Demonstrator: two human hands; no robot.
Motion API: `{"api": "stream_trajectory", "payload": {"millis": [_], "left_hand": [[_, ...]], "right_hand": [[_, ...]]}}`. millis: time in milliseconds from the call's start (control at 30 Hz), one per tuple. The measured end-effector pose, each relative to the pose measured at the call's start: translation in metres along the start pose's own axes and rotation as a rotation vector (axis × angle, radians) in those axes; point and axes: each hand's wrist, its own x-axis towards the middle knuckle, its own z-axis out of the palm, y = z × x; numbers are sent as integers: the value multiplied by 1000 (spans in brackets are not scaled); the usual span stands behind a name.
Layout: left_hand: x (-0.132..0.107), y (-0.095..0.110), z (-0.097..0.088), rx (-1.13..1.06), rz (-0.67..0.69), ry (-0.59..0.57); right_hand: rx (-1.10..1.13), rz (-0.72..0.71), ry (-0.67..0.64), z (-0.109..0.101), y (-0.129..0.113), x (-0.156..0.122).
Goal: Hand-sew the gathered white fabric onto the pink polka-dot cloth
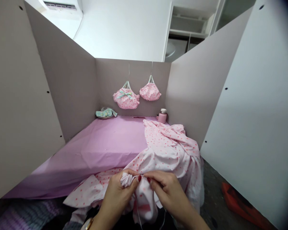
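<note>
Hands are bunching dotted pink cloth (pixel 169 148) at the near edge of the desk (pixel 103 140).
The left hand (pixel 116 198) is gripping the cloth's gathered tuft; the right hand (pixel 168 191) is pinching a thin white cord (pixel 139 214) beside it. The cloth looks soft, light and floppy, and is probably best held at the gathers.

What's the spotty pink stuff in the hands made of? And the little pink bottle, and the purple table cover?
The dotted cloth, bunched between the left hand and right hand, looks like thin matte fabric: it folds and wrinkles softly. The bottle looks like smooth plastic, but it is too small to be sure. The purple cover looks like matte cloth or paper, faintly creased.
</note>
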Motion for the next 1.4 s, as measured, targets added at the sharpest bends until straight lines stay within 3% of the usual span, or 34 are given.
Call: {"api": "stream_trajectory", "payload": {"millis": [200,500,867,1133,1267,1400], "left_hand": [[0,0,0,-2,-17,-1],[3,-1,3,-218,-119,-34],[1,10,4,-415,-327,-105],[-1,14,6,-511,-365,-88],[0,13,6,-478,-323,-35],[1,13,6,-472,-271,-69]], "right_hand": [[17,22,7,1,-1,-2],[156,89,-6,-2,4,-3],[377,175,-101,1,14,-2],[430,175,-92,5,11,-1],[563,200,-64,5,12,-3],[627,207,-58,13,6,-2]]}}
